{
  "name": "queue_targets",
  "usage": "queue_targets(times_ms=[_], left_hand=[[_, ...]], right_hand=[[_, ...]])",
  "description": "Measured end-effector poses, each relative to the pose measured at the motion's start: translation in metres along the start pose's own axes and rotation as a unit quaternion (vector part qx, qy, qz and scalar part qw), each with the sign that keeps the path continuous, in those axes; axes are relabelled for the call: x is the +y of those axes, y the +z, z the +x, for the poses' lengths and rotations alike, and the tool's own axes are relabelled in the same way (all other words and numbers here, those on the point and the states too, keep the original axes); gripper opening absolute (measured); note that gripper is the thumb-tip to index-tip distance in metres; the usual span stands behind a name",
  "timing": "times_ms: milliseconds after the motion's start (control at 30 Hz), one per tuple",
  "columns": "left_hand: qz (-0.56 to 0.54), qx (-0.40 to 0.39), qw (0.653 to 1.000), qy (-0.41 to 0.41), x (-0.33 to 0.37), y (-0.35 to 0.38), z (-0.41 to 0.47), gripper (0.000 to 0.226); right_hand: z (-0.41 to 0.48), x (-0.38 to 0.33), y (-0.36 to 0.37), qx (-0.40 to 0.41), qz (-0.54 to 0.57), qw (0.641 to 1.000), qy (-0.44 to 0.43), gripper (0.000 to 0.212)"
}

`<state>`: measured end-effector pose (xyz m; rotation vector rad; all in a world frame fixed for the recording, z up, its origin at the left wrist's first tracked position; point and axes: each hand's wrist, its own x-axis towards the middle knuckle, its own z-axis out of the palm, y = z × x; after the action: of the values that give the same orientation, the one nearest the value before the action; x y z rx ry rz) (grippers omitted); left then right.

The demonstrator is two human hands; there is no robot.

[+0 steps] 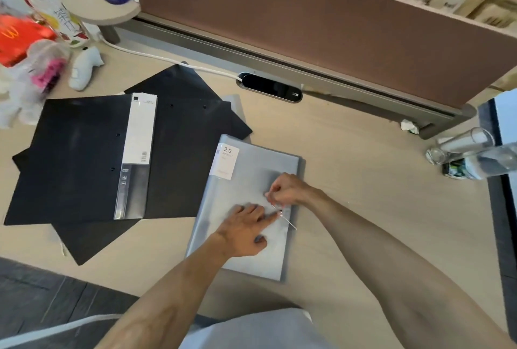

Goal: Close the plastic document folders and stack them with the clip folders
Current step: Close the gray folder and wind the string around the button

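Observation:
A translucent grey plastic document folder (251, 180) with a white "20" label lies shut on the desk in front of me. My left hand (246, 231) presses flat on its cover, index finger stretched toward the right edge. My right hand (285, 193) pinches a thin white elastic cord (288, 220) near that edge. To the left, several black clip folders (75, 158) lie overlapping, the top one with a white and clear spine strip (137, 152).
A brown partition (307, 21) and grey cable tray with a black socket (271, 88) run along the back. Bags and bottles (33, 40) crowd the far left. A clear bottle (470, 158) lies at the right. Bare desk (363, 180) lies right of the folder.

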<state>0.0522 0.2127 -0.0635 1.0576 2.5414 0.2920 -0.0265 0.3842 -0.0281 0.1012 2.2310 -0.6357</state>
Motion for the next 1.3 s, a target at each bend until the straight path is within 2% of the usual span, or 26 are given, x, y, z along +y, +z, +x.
queue_targets(times_ms=[200, 400, 467, 600, 700, 767, 867, 1000, 1100, 1167, 1233, 1300], left_hand=[[0.011, 0.003, 1.000, 0.003, 0.000, 0.003, -0.003, 0.069], [0.011, 0.006, 1.000, 0.005, -0.002, 0.002, 0.001, 0.069], [0.005, 0.006, 1.000, 0.005, -0.002, 0.003, 0.002, 0.070], [-0.003, -0.008, 1.000, 0.000, -0.002, 0.004, 0.003, 0.070], [0.009, -0.036, 0.999, 0.001, -0.003, 0.003, 0.004, 0.070], [0.013, -0.047, 0.999, -0.001, -0.004, 0.003, 0.005, 0.071], [0.006, -0.056, 0.998, -0.013, -0.001, 0.003, 0.006, 0.072], [-0.040, -0.064, 0.997, -0.019, -0.004, 0.000, 0.008, 0.065], [-0.197, 0.014, 0.977, -0.087, -0.007, -0.005, 0.006, 0.056], [-0.233, 0.036, 0.965, -0.111, -0.011, -0.006, 0.006, 0.055], [-0.196, 0.034, 0.977, -0.076, -0.014, -0.005, 0.003, 0.058], [-0.087, 0.062, 0.994, -0.012, -0.022, 0.003, 0.000, 0.064]], right_hand=[[-0.007, 0.019, -0.007, 0.056, -0.039, 0.997, 0.034, 0.027], [-0.021, 0.046, -0.010, 0.107, -0.060, 0.992, 0.031, 0.021], [-0.027, 0.053, -0.005, 0.129, -0.073, 0.989, -0.003, 0.020], [-0.051, 0.071, 0.012, 0.140, -0.147, 0.971, -0.123, 0.019], [-0.065, 0.076, 0.025, 0.166, -0.202, 0.939, -0.222, 0.016], [-0.066, 0.073, 0.035, 0.193, -0.243, 0.910, -0.274, 0.006], [-0.064, 0.062, 0.046, 0.195, -0.294, 0.886, -0.300, 0.016], [-0.060, 0.057, 0.050, 0.224, -0.296, 0.869, -0.327, 0.013], [-0.054, 0.054, 0.047, 0.200, -0.307, 0.873, -0.320, 0.029], [-0.050, 0.048, 0.039, 0.155, -0.342, 0.877, -0.301, 0.028], [-0.045, 0.039, 0.030, 0.112, -0.359, 0.879, -0.294, 0.015], [-0.037, 0.029, 0.025, 0.080, -0.362, 0.888, -0.273, 0.011]])
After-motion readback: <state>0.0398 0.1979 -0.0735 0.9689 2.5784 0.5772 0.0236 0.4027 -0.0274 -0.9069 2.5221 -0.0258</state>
